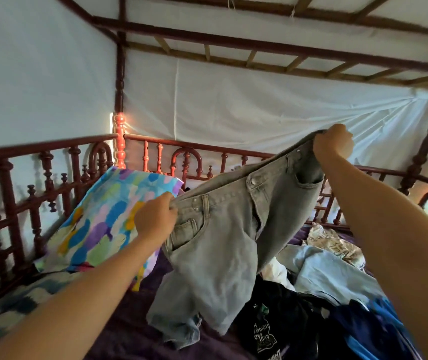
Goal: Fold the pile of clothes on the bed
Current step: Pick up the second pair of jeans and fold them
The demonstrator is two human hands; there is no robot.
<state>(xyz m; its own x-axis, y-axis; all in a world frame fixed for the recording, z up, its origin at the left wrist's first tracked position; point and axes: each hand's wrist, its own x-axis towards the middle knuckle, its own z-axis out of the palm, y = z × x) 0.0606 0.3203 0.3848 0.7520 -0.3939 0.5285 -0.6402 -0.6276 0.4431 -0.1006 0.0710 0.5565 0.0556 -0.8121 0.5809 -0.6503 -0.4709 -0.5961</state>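
aloft, grey jeans (223,229) gripped at waistband by left hand (155,216) and right hand (333,144), clothes pile (311,307) below

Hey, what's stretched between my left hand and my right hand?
The grey jeans: their waistband runs from the left hand up to the right hand, seen in the head view.

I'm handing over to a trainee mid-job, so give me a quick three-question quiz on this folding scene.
1. True or false: the left hand and the right hand both grip the waistband of the grey jeans.
2. Multiple choice: the patterned pillow lies where? A) on the person's left of the jeans B) on the person's right of the jeans C) folded inside the jeans.
3. Short answer: which hand is held higher?

Key: 1 true; 2 A; 3 the right hand.
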